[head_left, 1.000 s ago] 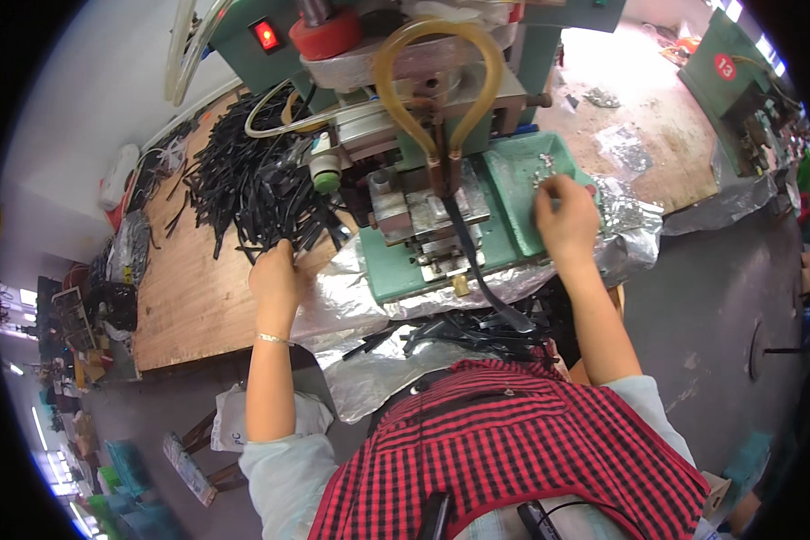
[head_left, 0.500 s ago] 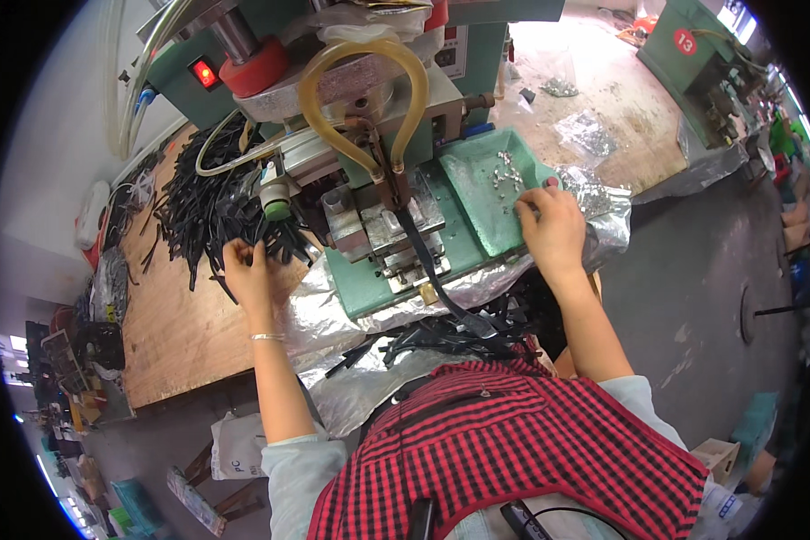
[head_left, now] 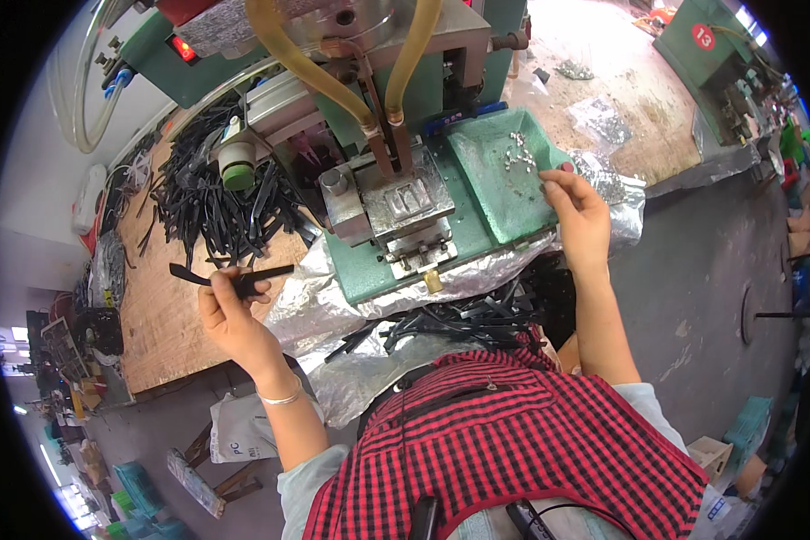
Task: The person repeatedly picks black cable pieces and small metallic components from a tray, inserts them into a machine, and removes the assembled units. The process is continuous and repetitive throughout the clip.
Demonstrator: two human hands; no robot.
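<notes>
My left hand (head_left: 236,315) is closed on a black strap (head_left: 273,272), whose two ends stick out on either side of the fingers. It is over the wooden table, just in front of a heap of similar black straps (head_left: 220,193). My right hand (head_left: 582,211) is raised at the right edge of a green tray (head_left: 480,171) with small silvery pieces (head_left: 518,153) in it. Its thumb and fingertips are pinched together; what they hold, if anything, is too small to make out. Between my hands stands a press with a metal mould (head_left: 409,200), its top face bare.
Two yellowish hoses (head_left: 414,63) run down to the copper bars above the mould. A green-capped cylinder (head_left: 238,171) juts out at the machine's left. More black straps (head_left: 459,324) lie on foil near my lap. Foil (head_left: 306,297) covers the table's front edge.
My left hand has drawn back from the heap with a strap in it. The strap that lay across the mould is gone from there. My right hand has shifted slightly right, fingers pinched.
</notes>
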